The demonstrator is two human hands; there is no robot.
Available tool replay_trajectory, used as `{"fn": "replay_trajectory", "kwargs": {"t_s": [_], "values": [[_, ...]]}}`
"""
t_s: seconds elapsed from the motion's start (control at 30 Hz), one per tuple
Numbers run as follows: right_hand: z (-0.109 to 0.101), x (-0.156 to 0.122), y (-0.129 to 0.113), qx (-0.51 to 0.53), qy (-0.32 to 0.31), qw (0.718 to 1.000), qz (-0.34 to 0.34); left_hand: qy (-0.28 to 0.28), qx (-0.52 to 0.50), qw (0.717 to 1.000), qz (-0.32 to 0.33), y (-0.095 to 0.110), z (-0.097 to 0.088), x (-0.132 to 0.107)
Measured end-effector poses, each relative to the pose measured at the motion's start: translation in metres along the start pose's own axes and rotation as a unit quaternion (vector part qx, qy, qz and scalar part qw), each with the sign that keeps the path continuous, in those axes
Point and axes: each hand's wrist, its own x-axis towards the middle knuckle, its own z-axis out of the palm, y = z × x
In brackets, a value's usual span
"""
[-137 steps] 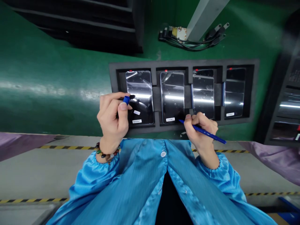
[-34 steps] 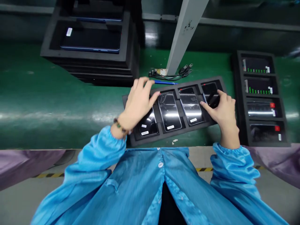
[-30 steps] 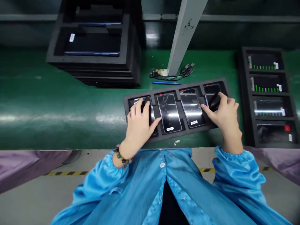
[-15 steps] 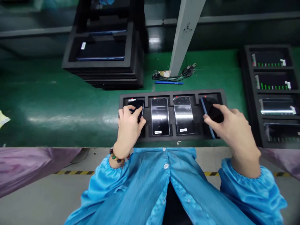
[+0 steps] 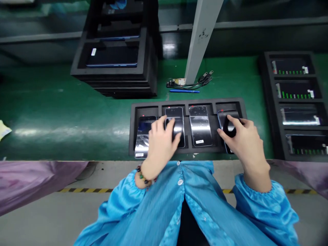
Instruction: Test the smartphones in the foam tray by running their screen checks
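Note:
A black foam tray (image 5: 188, 131) lies along the table's front edge with phones in its compartments. The leftmost phone (image 5: 143, 138) sits low and slightly tilted, its bottom end over the tray's front rim. My left hand (image 5: 162, 140) is open over the second phone (image 5: 175, 111), fingers apart; whether its fingertips touch the glass I cannot tell. The third phone (image 5: 200, 126) lies face up with a white label at its bottom. At the right end my right hand (image 5: 242, 140) is closed on the rightmost phone (image 5: 222, 119), thumb at its left edge and fingers at the screen's top right.
A tall stack of black foam trays (image 5: 143, 68) with phones stands at the back left. Behind the tray are a blue pen (image 5: 184, 91), black cables (image 5: 197, 83) and a grey post (image 5: 201, 37). More trays (image 5: 268, 102) with phones stand on the right.
My left hand has let go of the leftmost phone and moved right over the second; the leftmost phone lies lower. The rightmost phone, in my right hand, has turned flatter, its screen facing up.

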Motion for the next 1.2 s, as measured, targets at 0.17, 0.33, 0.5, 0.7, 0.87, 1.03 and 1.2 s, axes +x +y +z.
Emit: {"fn": "replay_trajectory", "kwargs": {"t_s": [0.17, 0.33, 0.5, 0.7, 0.87, 1.03, 1.2], "values": [[0.001, -0.005, 0.016, 0.003, 0.031, 0.999, -0.039, -0.02, 0.055, 0.998, 0.002, 0.043, 0.023, 0.028], [0.013, -0.013, 0.002, 0.118, 0.106, 0.978, -0.133, -0.035, 0.03, 0.999, -0.017, 0.043, 0.013, 0.035], [0.031, -0.014, -0.062, 0.028, 0.023, 0.987, -0.157, -0.034, 0.023, 0.999, -0.009, 0.047, -0.012, 0.018], [0.025, -0.001, -0.09, -0.033, -0.026, 0.991, -0.128, -0.082, 0.065, 0.994, -0.014, 0.054, -0.001, 0.01], [0.008, 0.001, -0.083, -0.04, -0.01, 0.989, -0.142, -0.082, 0.048, 0.995, -0.023, 0.05, 0.004, 0.014], [0.012, -0.016, -0.081, -0.043, -0.012, 0.989, -0.138, -0.069, 0.042, 0.996, -0.022, 0.05, 0.006, 0.012], [0.025, -0.026, -0.078, -0.03, 0.003, 0.994, -0.107, -0.051, 0.068, 0.996, -0.011, 0.053, 0.015, 0.009]]}}
